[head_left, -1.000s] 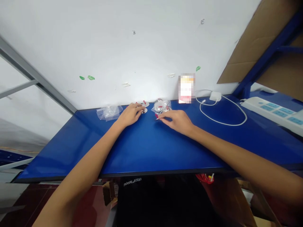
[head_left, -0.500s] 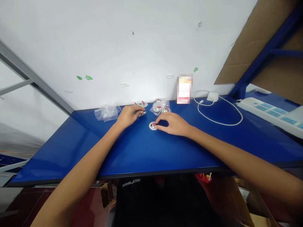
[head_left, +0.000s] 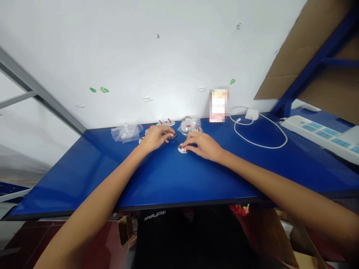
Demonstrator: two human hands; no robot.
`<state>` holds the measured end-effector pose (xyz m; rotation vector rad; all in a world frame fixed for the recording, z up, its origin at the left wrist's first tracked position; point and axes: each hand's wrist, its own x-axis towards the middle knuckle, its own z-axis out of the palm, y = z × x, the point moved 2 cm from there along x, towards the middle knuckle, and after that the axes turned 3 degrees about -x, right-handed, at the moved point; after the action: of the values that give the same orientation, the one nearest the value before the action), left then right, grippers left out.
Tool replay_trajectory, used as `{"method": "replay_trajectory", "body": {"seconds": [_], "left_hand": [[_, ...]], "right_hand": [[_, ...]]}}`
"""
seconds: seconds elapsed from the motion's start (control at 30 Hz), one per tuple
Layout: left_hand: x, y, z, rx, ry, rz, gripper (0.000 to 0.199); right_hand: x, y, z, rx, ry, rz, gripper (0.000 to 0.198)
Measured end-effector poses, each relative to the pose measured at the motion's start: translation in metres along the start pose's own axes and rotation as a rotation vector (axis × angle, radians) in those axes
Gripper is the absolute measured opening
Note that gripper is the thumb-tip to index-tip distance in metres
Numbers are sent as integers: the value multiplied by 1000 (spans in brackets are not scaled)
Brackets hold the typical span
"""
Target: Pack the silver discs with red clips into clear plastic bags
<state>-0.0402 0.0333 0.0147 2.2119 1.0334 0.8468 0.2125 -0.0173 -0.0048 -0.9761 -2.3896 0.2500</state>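
My left hand [head_left: 157, 138] is closed in a pinch on a small round disc [head_left: 174, 136], tilted nearly edge-on, with a bit of red at the fingertips. To its right, my right hand [head_left: 204, 145] pinches the red loop of a shiny silver disc [head_left: 182, 149] that lies on the blue table [head_left: 168, 179]. Behind my left hand, several pale discs with red loops [head_left: 169, 123] lie near the wall, some partly covered by the hand. A clear plastic bag [head_left: 188, 125] holding similar discs sits just behind my right hand.
Flat clear plastic bags [head_left: 127, 133] lie on the left. A blurred upright card [head_left: 219, 104] leans at the wall. On the right are a white charger [head_left: 252, 114] with a looped cable [head_left: 260, 148] and a white power strip [head_left: 322, 134]. The table's front edge [head_left: 190, 204] is dark.
My left hand has shifted slightly right, its disc now tilted more edge-on, and more discs show beside it. My right fingers have closed further over the red loop of the silver disc.
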Motion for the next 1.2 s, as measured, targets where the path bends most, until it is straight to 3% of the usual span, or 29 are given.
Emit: {"method": "replay_trajectory", "body": {"seconds": [0.2, 0.43, 0.57, 0.67, 0.87, 0.93, 1.03, 1.2], "left_hand": [[-1, 11, 6, 184, -68, 169, 14], [-7, 28, 19, 141, -177, 157, 17], [-7, 36, 14, 129, -107, 138, 24], [-5, 34, -8, 267, 4, 125, 27], [-11, -15, -92, 701, 351, -157, 31], [-17, -41, -114, 798, 337, -302, 34], [-25, -78, -131, 802, 183, -472, 48], [-29, -101, -136, 750, 109, -447, 55]], "right_hand": [[1, 1, -3, 65, -10, 32, 9], [0, 7, -6, 51, -9, 52, 7], [-1, 7, -11, 74, 13, 60, 9], [-2, 5, -14, 91, 27, 60, 15], [-3, 2, -15, 80, 24, 61, 16], [-3, 1, -15, 73, 19, 60, 15], [-2, 1, -15, 69, 17, 58, 17], [-2, 0, -16, 76, 13, 65, 18]]}}
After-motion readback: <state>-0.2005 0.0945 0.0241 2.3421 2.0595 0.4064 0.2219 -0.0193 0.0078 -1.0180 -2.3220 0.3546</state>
